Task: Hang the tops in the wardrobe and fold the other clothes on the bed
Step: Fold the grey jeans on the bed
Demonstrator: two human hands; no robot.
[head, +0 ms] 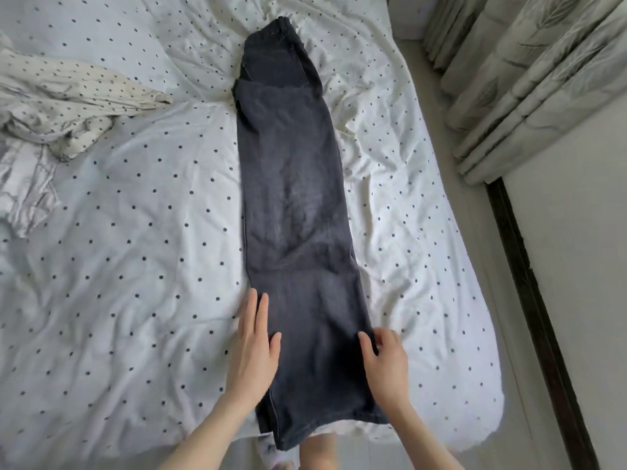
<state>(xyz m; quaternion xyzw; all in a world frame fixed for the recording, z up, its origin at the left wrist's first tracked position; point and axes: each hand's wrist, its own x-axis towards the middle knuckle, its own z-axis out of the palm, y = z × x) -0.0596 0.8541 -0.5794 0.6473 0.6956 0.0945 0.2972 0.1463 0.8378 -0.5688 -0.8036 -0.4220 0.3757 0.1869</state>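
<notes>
Dark grey jeans (pixel 291 205) lie lengthwise down the bed (pixel 135 266), folded leg on leg, waistband at the far end and hems hanging over the near edge. My left hand (pixel 254 344) lies flat with straight fingers on the left edge of the lower legs. At the right edge, my right hand (pixel 383 361) has its fingers bent over the denim; whether it pinches the fabric is unclear.
A crumpled cream dotted garment (pixel 68 106) lies at the bed's far left, with a wrinkled white cloth (pixel 27 191) below it. Pale curtains (pixel 522 79) hang at the right above a dark floor rail (pixel 529 300). The bed's right edge borders a strip of floor.
</notes>
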